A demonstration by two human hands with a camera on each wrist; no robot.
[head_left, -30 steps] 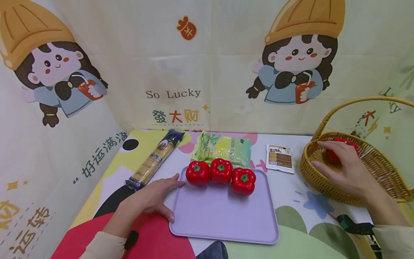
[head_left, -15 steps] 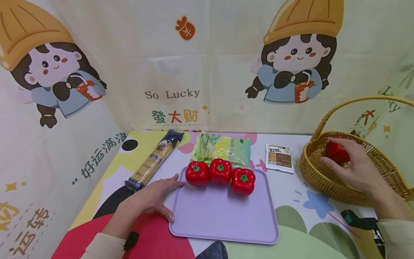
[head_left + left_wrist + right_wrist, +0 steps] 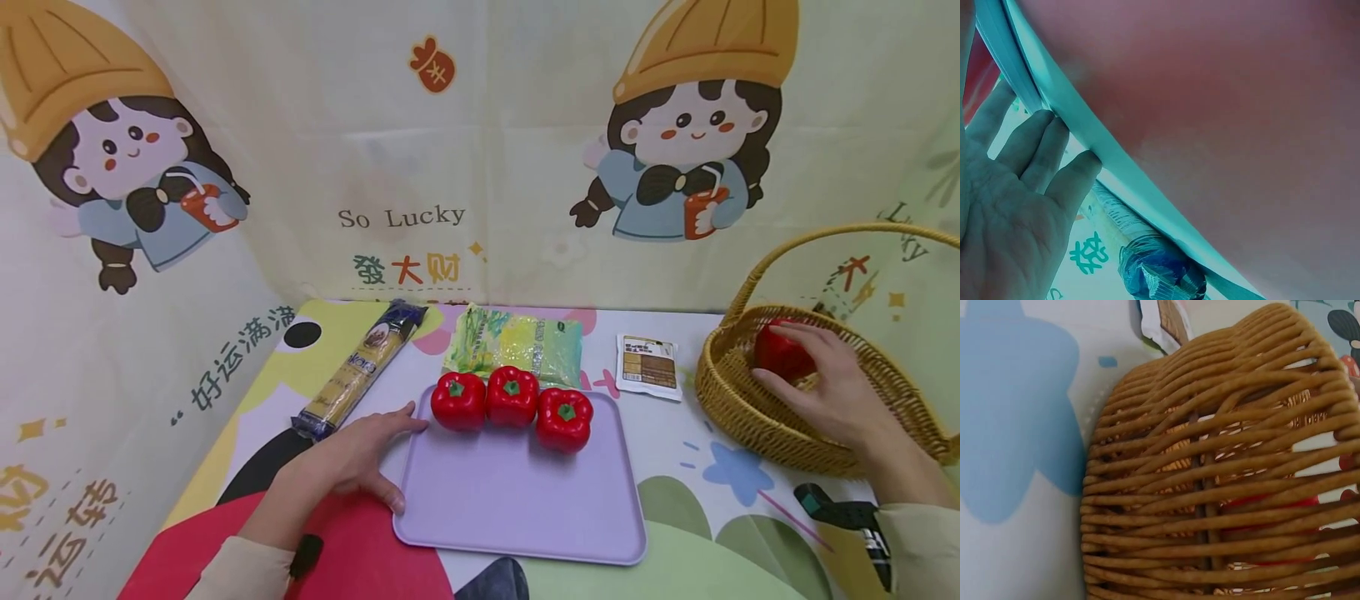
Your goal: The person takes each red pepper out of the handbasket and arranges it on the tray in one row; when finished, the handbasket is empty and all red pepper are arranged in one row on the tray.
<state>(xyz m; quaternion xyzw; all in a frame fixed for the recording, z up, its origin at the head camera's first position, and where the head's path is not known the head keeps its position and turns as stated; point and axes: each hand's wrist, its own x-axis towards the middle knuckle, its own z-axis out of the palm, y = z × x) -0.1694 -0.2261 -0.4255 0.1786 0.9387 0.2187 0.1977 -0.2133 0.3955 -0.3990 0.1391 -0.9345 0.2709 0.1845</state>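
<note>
The left hand (image 3: pixel 348 457), fingers spread, likely steadies the rectangular lilac tray (image 3: pixel 517 508) from nine o'clock, while the right hand (image 3: pixel 836 392) arches over a rounded red pepper (image 3: pixel 780 354) inside the three-o'clock tan wicker basket (image 3: pixel 722 408), its grip unclear.

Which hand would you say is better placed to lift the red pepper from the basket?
Likely the right hand: it is at the red pepper in the basket, while the left hand is at the purple tray.
</note>
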